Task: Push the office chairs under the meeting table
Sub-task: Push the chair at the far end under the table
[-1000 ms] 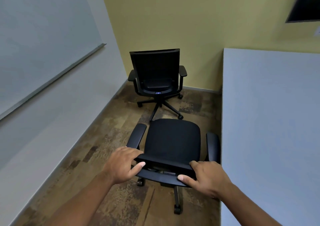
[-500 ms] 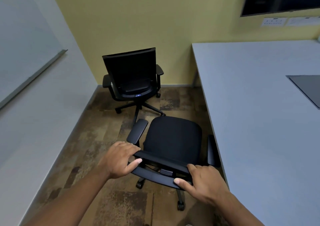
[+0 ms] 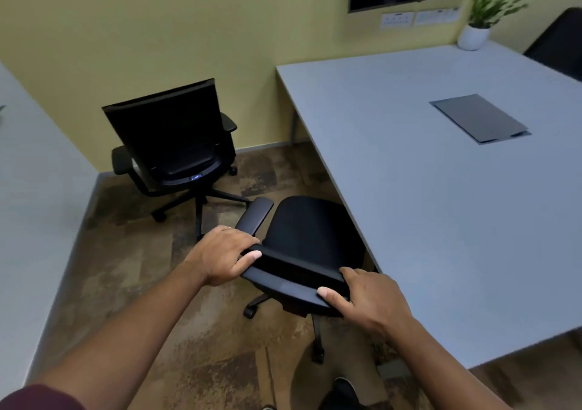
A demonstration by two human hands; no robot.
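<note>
Chair (image 3: 310, 236) now partly under table (image 3: 441, 208).

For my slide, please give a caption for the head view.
Both hands, left hand and right hand, grip a chair backrest beside the meeting table.

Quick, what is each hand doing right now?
Left hand: closed on the near chair's backrest.
Right hand: closed on the same backrest.

Your count around the counter (image 3: 441, 220)

You have three black office chairs: one (image 3: 302, 239) at its edge, one (image 3: 170, 145) left, one (image 3: 560, 44) behind; one potted plant (image 3: 478, 25) on it.
</note>
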